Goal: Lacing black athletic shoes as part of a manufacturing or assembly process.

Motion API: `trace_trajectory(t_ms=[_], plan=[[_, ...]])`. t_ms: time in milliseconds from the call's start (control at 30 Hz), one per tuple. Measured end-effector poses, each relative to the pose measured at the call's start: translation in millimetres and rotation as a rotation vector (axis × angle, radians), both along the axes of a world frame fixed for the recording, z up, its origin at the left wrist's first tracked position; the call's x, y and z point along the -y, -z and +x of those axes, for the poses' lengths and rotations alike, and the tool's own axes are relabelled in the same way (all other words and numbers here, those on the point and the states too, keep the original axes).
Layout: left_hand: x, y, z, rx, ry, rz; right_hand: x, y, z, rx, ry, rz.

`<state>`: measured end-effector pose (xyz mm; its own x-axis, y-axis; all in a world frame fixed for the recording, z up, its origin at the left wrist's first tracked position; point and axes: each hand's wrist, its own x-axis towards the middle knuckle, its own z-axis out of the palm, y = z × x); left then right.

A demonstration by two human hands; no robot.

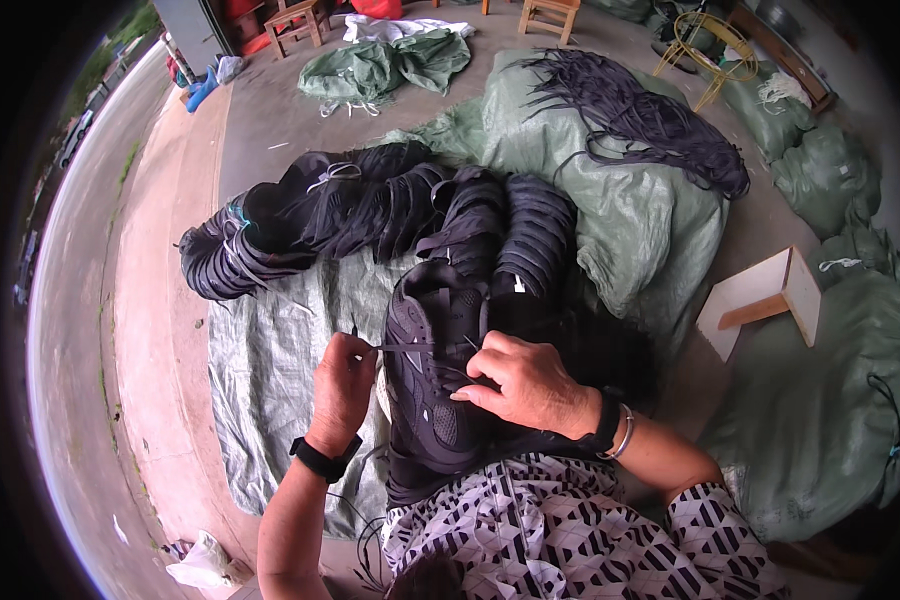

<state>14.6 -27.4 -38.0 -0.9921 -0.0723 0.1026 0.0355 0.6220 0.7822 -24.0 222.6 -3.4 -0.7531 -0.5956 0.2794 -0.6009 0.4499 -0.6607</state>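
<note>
A black shoe upper [450,428] lies across my lap with its eyelet rows facing up. A flat black shoelace [404,348] runs taut from the eyelets toward the left. My left hand [343,380] pinches this lace, and its dark tip sticks up above the fingers. Over the right eyelet row, my right hand [525,382] is closed with thumb and fingers together around a thin dark lace. The hand partly covers the right side of the upper. Just beyond it lie long nested rows of black shoe uppers [370,205], some tied with cord.
A heap of loose black laces [635,115] rests on a green woven sack [635,215] at the far right. Full green sacks [820,430] and a small wooden stand [765,300] are on the right. Wooden stools [298,22] stand at the back.
</note>
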Motion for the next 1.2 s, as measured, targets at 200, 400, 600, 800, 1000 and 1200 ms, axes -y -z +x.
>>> trace_trajectory(t_ms=[200,400,600,800,1000,1200], plan=[[14.4,-37.4,-8.7,0.250,-0.063,0.865,-11.4,-6.5,-20.4,0.614,-0.118,-0.136],[63.5,-56.1,-30.8,-0.015,-0.192,0.906,-36.4,2.2,-31.7,0.617,-0.149,-0.131],[134.4,-40.2,-17.8,-0.184,-0.292,0.781,-27.3,3.2,-27.1,0.591,0.183,-0.492],[123.3,-42.7,1.4,-0.127,-0.345,0.575,-10.5,21.6,-17.4,0.160,0.145,-0.116],[138.9,9.3,24.5,-0.012,-0.290,0.336,-71.1,15.7,-23.7,1.149,-0.014,-0.287],[89.9,13.3,26.4,0.117,-0.098,-0.371,-163.8,77.3,-10.6,0.223,0.584,0.484]])
